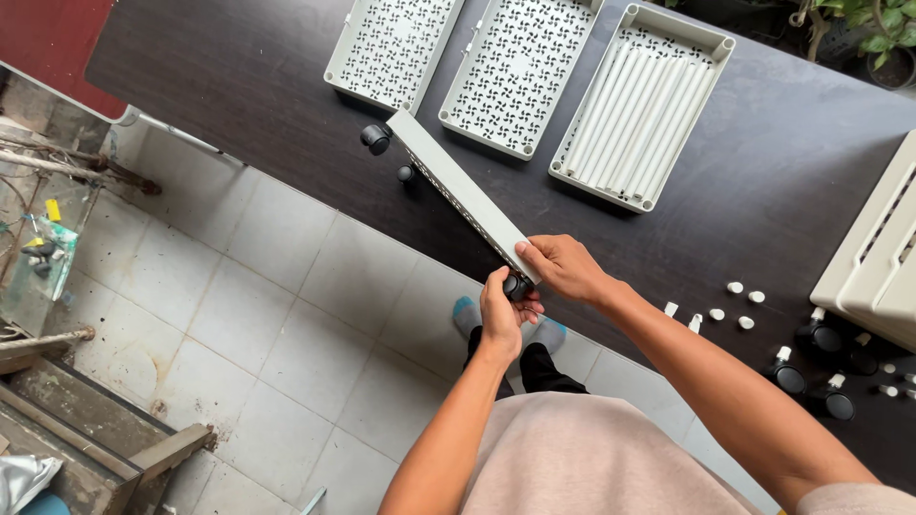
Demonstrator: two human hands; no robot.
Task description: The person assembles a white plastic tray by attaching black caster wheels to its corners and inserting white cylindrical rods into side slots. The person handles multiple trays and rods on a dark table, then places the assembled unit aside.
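A long grey perforated tray (458, 181) stands on its edge on the dark table (239, 86), seen side-on. My right hand (565, 267) grips its near end. My left hand (503, 310) is closed around a small black caster wheel (516, 285) pressed against that same end. At the tray's far end two more black casters (375, 137) stick out from its underside.
Two grey perforated trays (515, 72) and a third tray (649, 105) holding several white tubes lie at the table's far side. Loose black casters (806, 367) and small white caps (735, 305) lie at right, beside a stacked grey unit (873, 257). Tiled floor lies below.
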